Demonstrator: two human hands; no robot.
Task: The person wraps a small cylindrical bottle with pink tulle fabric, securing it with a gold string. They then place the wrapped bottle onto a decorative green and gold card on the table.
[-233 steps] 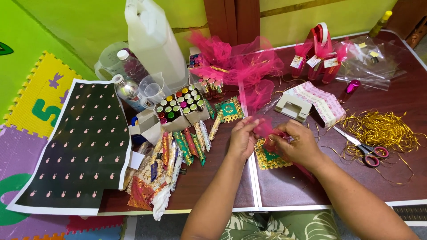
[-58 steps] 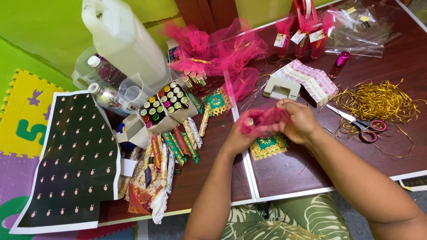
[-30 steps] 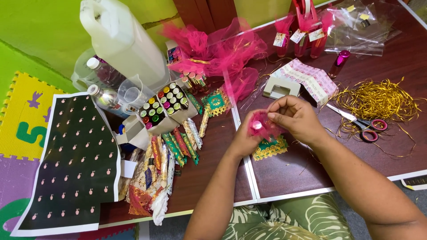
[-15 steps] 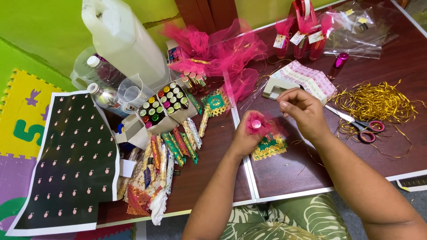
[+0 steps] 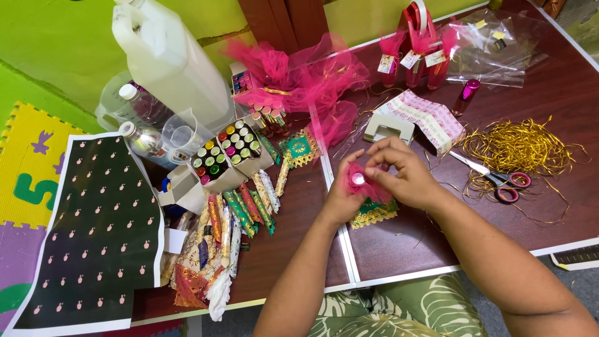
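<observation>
A: Where is the pink tulle bundle [image 5: 368, 184]?

B: Above the green-gold card [image 5: 373, 212] on the surface [image 5: 405, 249]; left hand [image 5: 343, 198] grip grasping it, right hand [image 5: 402, 175] pinching its top. Scissors [image 5: 499, 178] lie right.

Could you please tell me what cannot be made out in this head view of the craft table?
- Small round shiny thing wrapped in pink netting: too small to identify, half covered by the left hand and right hand.
- Green and gold square card: mostly hidden under both hands.
- Large white plastic jug: top cut off by the upper edge.
- Tags on the red gift bags: too small to read.
</observation>
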